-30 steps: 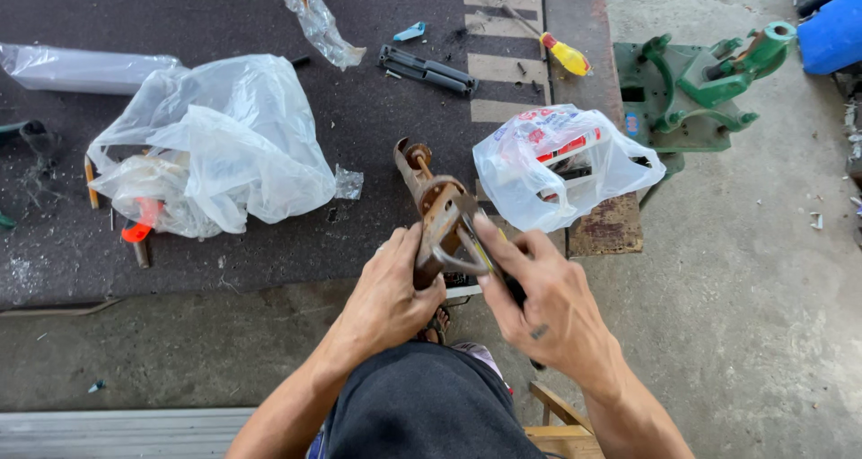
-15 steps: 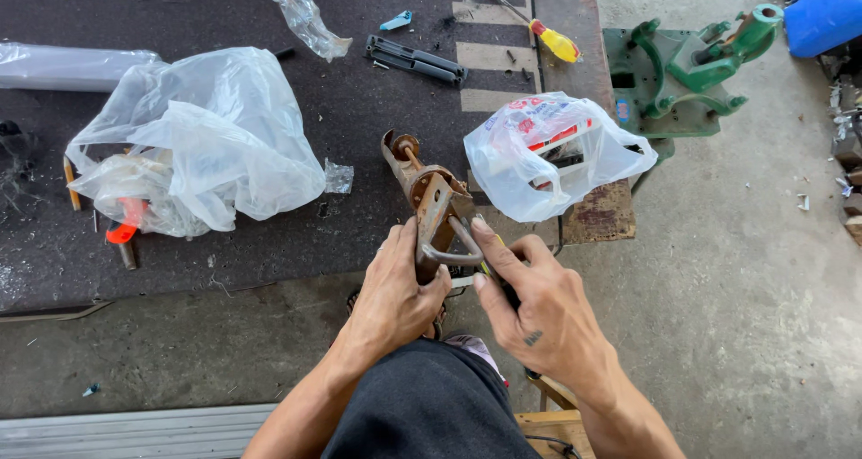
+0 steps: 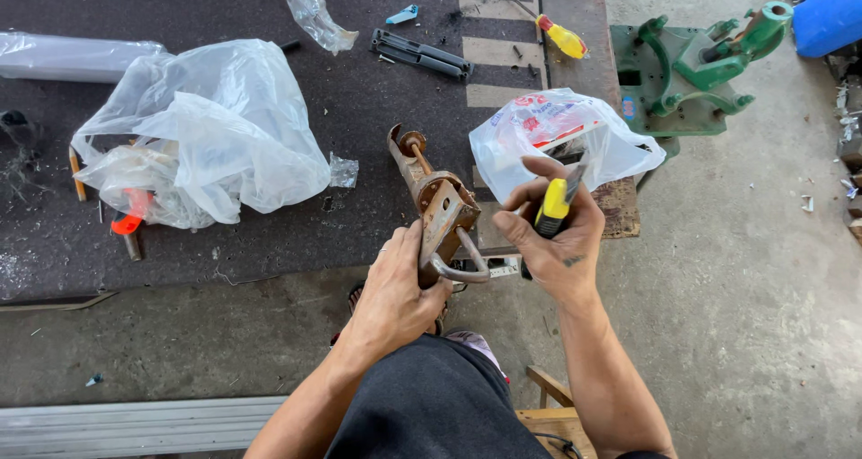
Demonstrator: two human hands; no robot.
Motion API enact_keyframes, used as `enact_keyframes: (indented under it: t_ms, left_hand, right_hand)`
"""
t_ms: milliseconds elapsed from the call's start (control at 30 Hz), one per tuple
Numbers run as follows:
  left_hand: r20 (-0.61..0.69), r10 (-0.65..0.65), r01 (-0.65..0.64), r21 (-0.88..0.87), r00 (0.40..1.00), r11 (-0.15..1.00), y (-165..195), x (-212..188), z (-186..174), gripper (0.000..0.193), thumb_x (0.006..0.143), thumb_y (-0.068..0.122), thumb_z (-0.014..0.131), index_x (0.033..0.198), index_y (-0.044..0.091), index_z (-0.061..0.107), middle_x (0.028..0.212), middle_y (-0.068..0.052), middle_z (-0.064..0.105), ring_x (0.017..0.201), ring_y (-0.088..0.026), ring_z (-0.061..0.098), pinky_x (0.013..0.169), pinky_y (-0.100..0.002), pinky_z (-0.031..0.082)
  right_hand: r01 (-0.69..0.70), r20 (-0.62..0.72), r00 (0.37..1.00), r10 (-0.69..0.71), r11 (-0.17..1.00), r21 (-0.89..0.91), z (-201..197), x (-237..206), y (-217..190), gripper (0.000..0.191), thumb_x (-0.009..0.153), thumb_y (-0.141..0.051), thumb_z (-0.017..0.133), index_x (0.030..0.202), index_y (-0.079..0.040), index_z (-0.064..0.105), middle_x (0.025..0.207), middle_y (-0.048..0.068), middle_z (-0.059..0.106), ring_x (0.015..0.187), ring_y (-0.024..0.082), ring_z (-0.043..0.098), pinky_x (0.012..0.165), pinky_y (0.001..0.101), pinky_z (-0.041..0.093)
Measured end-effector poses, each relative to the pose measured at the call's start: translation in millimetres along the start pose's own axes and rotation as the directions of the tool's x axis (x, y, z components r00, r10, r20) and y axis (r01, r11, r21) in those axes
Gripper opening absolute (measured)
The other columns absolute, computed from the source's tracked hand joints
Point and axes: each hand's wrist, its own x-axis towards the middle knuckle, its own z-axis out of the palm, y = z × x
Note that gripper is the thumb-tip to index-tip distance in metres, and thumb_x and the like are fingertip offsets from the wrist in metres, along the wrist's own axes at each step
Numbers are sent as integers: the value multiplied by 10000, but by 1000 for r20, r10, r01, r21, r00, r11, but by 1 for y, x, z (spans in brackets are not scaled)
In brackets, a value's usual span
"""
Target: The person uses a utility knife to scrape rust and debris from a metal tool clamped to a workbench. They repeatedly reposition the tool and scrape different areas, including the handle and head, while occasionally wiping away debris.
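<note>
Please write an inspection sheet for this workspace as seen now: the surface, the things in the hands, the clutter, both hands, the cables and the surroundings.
Surface: dark mat lying on a concrete floor, dusty with small debris.
Job's things: rusty metal tool, one end on the mat, the other gripped; yellow-handled tool, raised.
Clutter: large clear plastic bag over orange-handled items; small printed bag; yellow screwdriver; black bar; crumpled plastic.
Grippers: left hand grips the rusty tool near its looped handle; right hand is closed around the yellow-handled tool.
Cables: nothing seen.
Surroundings: green metal press; blue container; wooden stool under the person.
</note>
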Motion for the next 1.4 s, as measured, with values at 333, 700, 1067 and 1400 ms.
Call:
enact_keyframes:
  t_ms: [333,700,1067,1400]
  left_hand:
    - [-9,-5,4,-23,1000,1000,3,0,-2,799,779,194,742,1426,-144,417,1121,-231,574,1070,-366,588,937,-461,476]
    - [-84,-46,23,-252,995,967,-2,-1,-15,546,899,249,700,1334,-49,560,1081,-162,638,950,-276,689,804,-421,562]
    - [44,-15,46,-968,999,248,-90,-4,-3,455,878,127,746,1285,-35,625,1178,-164,705,1088,-309,717,999,-487,595]
    - [312,-423,357,-934,851,29,-131,-5,62,466,969,366,554,1268,10,505,1071,-149,728,855,-299,740,666,-436,605]
  right_hand:
    - [61,217,976,-1,962,-267,10,25,-13,334,890,-80,817,1160,-21,629,880,52,741,820,68,704,732,242,578]
    - [153,-204,971,-125,980,126,24,41,53,224,1017,-37,729,1119,-40,530,851,53,677,695,96,618,619,238,500]
    - [18,119,992,29,926,-377,17,-19,62,747,815,13,729,1448,62,335,1272,180,472,1101,190,591,869,320,547]
    - [-326,293,831,473,841,-432,32,-55,66,647,993,-65,612,1622,-129,476,1112,290,652,967,315,637,851,394,512]
